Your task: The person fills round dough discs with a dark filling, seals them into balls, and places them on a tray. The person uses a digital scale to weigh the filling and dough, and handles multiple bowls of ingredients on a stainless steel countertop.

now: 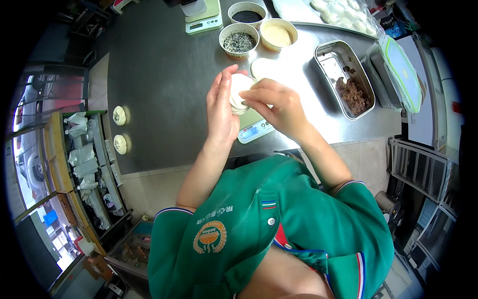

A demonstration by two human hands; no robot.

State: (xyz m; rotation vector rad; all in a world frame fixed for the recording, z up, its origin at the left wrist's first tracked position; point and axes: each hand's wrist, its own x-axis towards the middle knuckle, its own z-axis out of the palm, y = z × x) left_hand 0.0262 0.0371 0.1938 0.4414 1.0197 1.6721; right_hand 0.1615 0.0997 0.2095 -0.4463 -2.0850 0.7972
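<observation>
A round of white dough (239, 91) rests in my left hand (220, 107), whose fingers curl up along its left side. Thumb and fingertips of my right hand (280, 103) pinch the dough at its right edge. Directly below both hands is a kitchen scale (256, 130) with a lit display, its platform mostly hidden. Just beyond the right fingers, another pale dough piece (265, 68) lies on the steel table. What the dough holds inside, if anything, cannot be seen.
Beyond the hands stand a bowl of black-and-white seeds (239, 54), a bowl of pale grains (279, 48) and a dark-filled bowl (230, 12). A second scale (205, 25) is behind. At right are a steel pan (318, 75) with brown filling and a lidded container (400, 74). Seed-topped buns (119, 115) sit left.
</observation>
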